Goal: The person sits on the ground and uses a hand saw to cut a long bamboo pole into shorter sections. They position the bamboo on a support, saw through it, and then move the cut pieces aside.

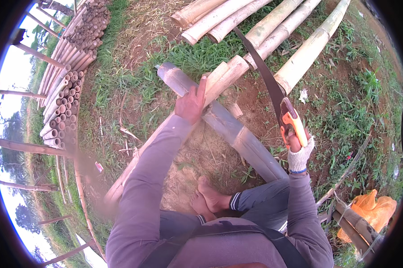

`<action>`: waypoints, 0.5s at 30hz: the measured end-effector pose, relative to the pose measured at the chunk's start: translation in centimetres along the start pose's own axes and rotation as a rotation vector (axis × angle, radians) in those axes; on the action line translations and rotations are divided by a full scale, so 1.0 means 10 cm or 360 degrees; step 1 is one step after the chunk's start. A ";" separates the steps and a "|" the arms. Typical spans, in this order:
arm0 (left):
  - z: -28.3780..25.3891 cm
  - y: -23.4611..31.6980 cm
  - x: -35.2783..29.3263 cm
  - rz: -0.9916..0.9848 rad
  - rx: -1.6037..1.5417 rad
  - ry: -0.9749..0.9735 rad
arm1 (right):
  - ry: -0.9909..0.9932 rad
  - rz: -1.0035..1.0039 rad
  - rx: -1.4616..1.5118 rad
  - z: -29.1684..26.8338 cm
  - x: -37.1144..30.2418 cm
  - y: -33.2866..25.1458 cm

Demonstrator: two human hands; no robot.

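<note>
My right hand (296, 145), in a white knit glove with bare fingertips, is wrapped round the orange handle of a handsaw (265, 71). The dark curved blade points up and away, its tip over the far bamboo poles. My left hand (190, 105) is bare and grips a pale bamboo pole (232, 73) from above, the index finger stretched along it. A narrow pale strip (218, 73) lies along the pole's top beside that finger. Under the pole, crossing it at an angle, lies a thicker grey bamboo log (230, 127). The blade is apart from the held pole's end.
Several cut bamboo poles (273, 33) lie on the grass ahead. A large stack of bamboo (65, 105) stands at far left behind a pole frame (27, 145). An orange mesh sack (369, 210) sits at lower right by more poles. A small offcut (235, 110) lies near the log.
</note>
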State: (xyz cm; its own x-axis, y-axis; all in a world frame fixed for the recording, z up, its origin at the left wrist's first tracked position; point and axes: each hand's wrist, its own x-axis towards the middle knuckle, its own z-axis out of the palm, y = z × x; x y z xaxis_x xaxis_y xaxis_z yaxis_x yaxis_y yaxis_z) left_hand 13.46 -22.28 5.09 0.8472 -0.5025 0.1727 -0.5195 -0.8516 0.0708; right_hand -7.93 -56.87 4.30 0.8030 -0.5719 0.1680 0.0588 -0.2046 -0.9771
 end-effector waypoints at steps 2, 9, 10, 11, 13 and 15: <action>-0.19 0.24 -0.13 0.0040 -0.0100 -0.0205 | 0.0134 0.0049 0.0080 -0.22 -0.22 0.03; 0.23 1.61 -0.87 0.0242 -0.0618 -0.0658 | 0.0349 -0.0284 -0.0207 -0.68 -0.32 -0.12; 0.28 1.71 -0.96 0.0203 -0.0685 -0.0782 | 0.0366 -0.0235 -0.0219 -0.68 -0.31 -0.19; 0.33 1.79 -1.05 0.0164 -0.0755 -0.0904 | 0.0381 -0.0187 -0.0231 -0.66 -0.30 -0.29; 0.41 1.86 -1.26 0.0207 -0.0760 -0.0456 | 0.0357 -0.0424 -0.0479 -0.75 -0.27 -0.20; 0.41 1.73 -1.33 0.0178 -0.0795 -0.0134 | 0.0281 -0.0274 -0.0371 -0.77 -0.33 -0.23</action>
State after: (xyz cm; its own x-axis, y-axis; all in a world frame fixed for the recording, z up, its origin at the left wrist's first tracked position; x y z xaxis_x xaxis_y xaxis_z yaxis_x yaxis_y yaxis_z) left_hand -6.33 -30.95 -0.03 0.7787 -0.6142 0.1278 -0.5799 -0.6270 0.5202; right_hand -15.33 -60.64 7.03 0.6769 -0.6377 0.3676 0.0310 -0.4744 -0.8798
